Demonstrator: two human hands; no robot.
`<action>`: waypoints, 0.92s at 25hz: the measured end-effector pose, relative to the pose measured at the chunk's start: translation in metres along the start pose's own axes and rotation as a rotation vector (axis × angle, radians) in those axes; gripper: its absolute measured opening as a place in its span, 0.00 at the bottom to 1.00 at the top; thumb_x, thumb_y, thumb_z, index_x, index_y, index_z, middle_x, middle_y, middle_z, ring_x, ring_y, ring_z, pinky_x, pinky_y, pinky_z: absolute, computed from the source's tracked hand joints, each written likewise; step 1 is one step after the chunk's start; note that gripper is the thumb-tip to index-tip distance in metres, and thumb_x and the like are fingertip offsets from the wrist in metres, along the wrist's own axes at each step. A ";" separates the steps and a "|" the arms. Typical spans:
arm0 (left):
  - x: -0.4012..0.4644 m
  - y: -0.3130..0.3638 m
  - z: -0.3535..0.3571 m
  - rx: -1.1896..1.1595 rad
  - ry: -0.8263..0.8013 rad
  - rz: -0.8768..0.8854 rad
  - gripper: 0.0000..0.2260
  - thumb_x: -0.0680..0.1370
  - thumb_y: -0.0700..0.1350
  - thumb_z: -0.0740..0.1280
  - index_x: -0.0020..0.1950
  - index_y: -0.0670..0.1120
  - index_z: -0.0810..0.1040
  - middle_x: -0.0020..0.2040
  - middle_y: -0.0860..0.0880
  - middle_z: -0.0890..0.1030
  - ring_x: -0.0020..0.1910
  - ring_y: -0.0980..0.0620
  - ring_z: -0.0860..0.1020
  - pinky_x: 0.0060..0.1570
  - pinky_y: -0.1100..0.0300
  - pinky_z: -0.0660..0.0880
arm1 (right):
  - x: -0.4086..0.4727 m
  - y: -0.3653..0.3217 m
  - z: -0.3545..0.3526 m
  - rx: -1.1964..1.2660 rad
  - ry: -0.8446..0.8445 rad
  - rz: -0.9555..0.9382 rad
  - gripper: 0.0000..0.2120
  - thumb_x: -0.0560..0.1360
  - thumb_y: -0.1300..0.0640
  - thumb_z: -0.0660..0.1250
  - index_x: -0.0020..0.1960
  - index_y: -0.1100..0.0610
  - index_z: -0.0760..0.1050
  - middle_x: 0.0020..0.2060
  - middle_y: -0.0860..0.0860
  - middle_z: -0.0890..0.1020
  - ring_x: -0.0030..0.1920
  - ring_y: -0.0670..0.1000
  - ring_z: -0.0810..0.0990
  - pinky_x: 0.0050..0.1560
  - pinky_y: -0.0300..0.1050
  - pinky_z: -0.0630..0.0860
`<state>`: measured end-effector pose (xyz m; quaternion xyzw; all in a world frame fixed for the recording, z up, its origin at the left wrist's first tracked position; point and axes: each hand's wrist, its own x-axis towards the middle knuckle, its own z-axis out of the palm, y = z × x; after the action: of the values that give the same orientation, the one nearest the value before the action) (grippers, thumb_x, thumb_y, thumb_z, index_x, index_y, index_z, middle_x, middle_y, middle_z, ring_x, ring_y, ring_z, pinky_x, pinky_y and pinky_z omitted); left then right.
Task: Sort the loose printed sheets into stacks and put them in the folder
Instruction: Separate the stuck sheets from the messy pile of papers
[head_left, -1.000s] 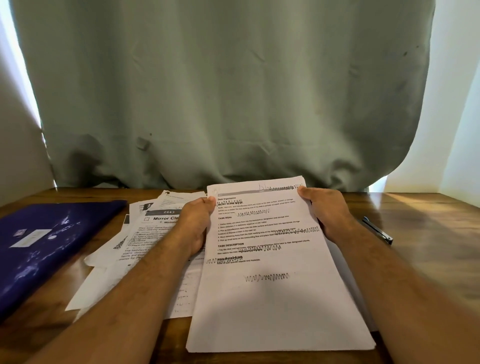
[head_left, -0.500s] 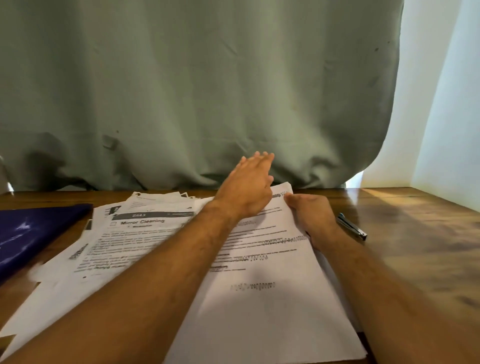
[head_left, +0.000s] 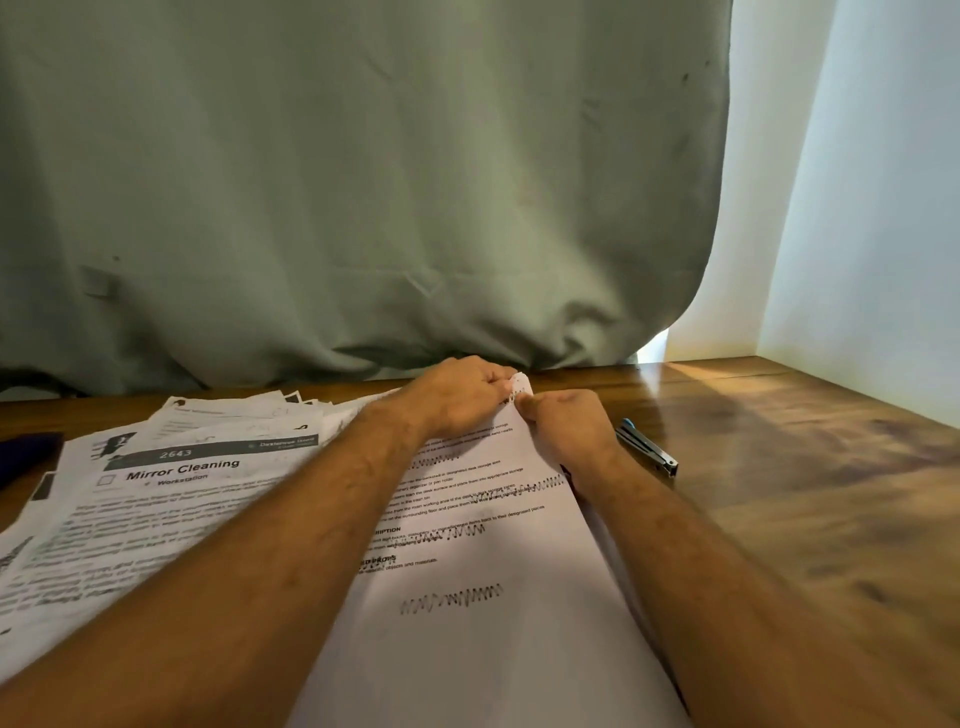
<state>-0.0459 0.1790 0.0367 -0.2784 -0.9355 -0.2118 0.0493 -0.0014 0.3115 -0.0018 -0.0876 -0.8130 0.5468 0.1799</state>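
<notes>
Here both our left hand (head_left: 457, 397) and right hand (head_left: 566, 423) pinch the stack (head_left: 483, 597) corner; we should keep edges flush while separating sheets.

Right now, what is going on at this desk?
A person is sorting printed sheets on a wooden desk. Both hands pinch the far corner of the nearest sheet: left hand, right hand. A messy pile headed by a Mirror Cleaning page lies to the left, a stapler to the right. Nothing is filed yet.
</notes>
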 end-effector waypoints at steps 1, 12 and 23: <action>0.003 -0.002 0.004 -0.018 -0.001 -0.018 0.17 0.85 0.49 0.57 0.73 0.57 0.74 0.67 0.54 0.79 0.57 0.55 0.78 0.52 0.65 0.69 | -0.005 -0.002 -0.002 0.098 0.040 0.061 0.11 0.81 0.53 0.62 0.57 0.58 0.79 0.43 0.53 0.83 0.40 0.49 0.80 0.43 0.37 0.76; -0.004 -0.005 0.040 -0.151 0.308 -0.099 0.16 0.85 0.48 0.60 0.71 0.59 0.76 0.64 0.51 0.81 0.51 0.53 0.80 0.54 0.54 0.81 | -0.004 0.002 -0.007 0.060 -0.051 0.103 0.08 0.78 0.55 0.66 0.46 0.58 0.81 0.41 0.54 0.86 0.43 0.55 0.85 0.48 0.51 0.81; -0.003 -0.001 0.046 -0.199 0.297 -0.119 0.12 0.83 0.46 0.63 0.65 0.56 0.77 0.61 0.52 0.82 0.53 0.54 0.79 0.53 0.61 0.78 | -0.001 0.021 -0.064 -0.968 0.177 -0.005 0.12 0.74 0.52 0.66 0.54 0.56 0.76 0.56 0.57 0.79 0.62 0.61 0.71 0.58 0.54 0.70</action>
<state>-0.0427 0.1958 -0.0056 -0.1915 -0.9073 -0.3446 0.1464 0.0228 0.3741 0.0007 -0.2055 -0.9556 0.0960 0.1881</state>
